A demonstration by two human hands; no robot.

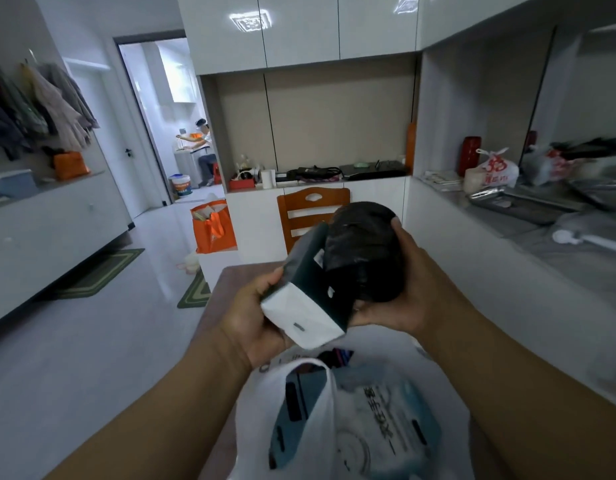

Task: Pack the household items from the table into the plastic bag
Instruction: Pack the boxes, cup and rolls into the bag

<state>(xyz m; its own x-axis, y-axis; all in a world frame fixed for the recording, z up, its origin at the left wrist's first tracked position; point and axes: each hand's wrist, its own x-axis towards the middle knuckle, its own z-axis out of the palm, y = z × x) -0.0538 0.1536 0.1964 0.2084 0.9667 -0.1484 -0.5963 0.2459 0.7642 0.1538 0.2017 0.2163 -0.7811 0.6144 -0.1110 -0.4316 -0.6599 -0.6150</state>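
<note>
My left hand (251, 317) grips a dark green and white tissue pack (304, 303), held tilted above the table. Pressed against that pack is a black roll of bin bags (365, 252), wrapped by my right hand (400, 296) from the right side. Both are raised over the white plastic bag (320, 427), which lies on the table (220, 299) near me with its mouth toward me. Inside the bag I see a teal and white wipes pack (386, 427) and another teal pack (299, 403).
A wooden chair (311, 216) stands at the table's far end. An orange bag (213, 226) sits on the floor to the left. The grey counter (559, 251) on the right carries bags and trays. A person sits in the far doorway room.
</note>
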